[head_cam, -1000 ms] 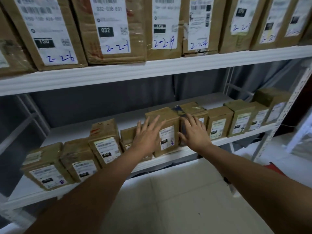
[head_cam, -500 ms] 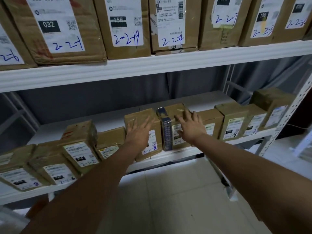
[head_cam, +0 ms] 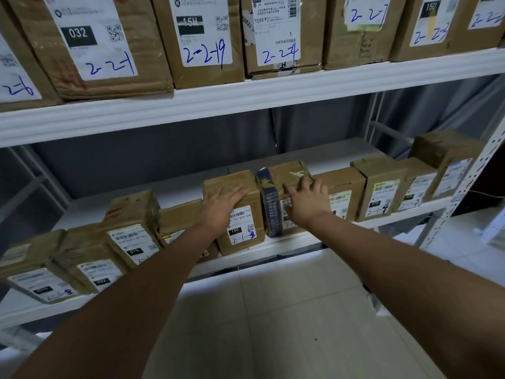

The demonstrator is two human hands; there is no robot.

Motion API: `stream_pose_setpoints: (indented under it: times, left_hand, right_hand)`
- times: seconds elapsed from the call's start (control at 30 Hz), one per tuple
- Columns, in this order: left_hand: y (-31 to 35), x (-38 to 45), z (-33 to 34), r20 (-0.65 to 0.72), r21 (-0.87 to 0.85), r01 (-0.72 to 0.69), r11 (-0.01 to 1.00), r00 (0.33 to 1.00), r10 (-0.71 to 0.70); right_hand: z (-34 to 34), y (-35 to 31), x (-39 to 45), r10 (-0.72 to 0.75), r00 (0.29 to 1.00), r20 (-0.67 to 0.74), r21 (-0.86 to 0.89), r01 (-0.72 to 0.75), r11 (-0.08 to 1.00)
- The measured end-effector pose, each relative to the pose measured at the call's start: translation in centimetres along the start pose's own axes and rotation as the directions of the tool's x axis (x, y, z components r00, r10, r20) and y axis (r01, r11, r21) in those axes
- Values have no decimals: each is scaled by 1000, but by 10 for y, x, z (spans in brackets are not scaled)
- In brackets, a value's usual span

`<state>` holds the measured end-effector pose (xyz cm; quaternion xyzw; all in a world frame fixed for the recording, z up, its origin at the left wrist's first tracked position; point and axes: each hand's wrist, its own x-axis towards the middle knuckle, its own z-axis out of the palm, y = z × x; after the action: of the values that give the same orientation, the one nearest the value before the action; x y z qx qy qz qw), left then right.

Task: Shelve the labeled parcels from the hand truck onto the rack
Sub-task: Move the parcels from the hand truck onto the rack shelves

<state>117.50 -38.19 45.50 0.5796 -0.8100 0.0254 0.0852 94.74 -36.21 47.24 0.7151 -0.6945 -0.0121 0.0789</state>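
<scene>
- Nearest the camera, two bare forearms are stretched out over a pale tiled floor (head_cam: 287, 310) toward the lower shelf (head_cam: 287, 243) of a white rack; the hand truck is not in view.
- The left hand (head_cam: 221, 206) is laid flat, fingers straight and together, on the top front edge of a brown parcel (head_cam: 240, 214) whose label is marked 2-1-5. Nothing is gripped by it.
- The right hand (head_cam: 307, 199) is spread over the neighbouring parcel (head_cam: 284, 184), fingers loosely bent across its taped top and label; a true grasp cannot be made out, so it is read as pressing rather than holding.
- A narrow dark blue box (head_cam: 270, 206) is wedged upright between these two parcels, touching both.
- Compared with a second ago, the blue box has been brought into plain sight and the two parcels have been closed up against it, while the view has swung leftward along the row. The parcel is judged to be seated and now being squared into line.
- Further right, the row is continued by smaller parcels, one marked 2-1-4 (head_cam: 381, 187); to the left, several lean at an angle.
- Farthest up, the upper shelf (head_cam: 246, 91) is filled with larger cartons numbered 2-2-1, 2-2-19 and 2-2-4.
</scene>
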Motion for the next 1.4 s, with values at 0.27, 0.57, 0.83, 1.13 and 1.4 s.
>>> stream_pose_setpoints:
  times: [0.27,0.57,0.83,1.13,1.4]
  left_hand:
    - [-9,-5,6,-23,-33,-67,997,998,66]
    - [-3,-8,0,3,-12,-43,999,999,43]
    - [7,-12,-9,20,1,2,1000,1000,-2]
    - [18,-29,-40,5,13,-26,1000,1000,26]
    - [-15,-55,-108,-154,54,-123,991,979,130]
  right_hand:
    - [-1,8,-4,-10,999,54,92,5,996]
    - [-4,10,-4,-23,998,60,140,14,990]
    - [-6,14,-3,-40,998,45,134,34,990]
    - [-31,9,-15,-95,994,-58,141,103,985]
    - [-91,-54,-45,-237,936,-261,172,287,942]
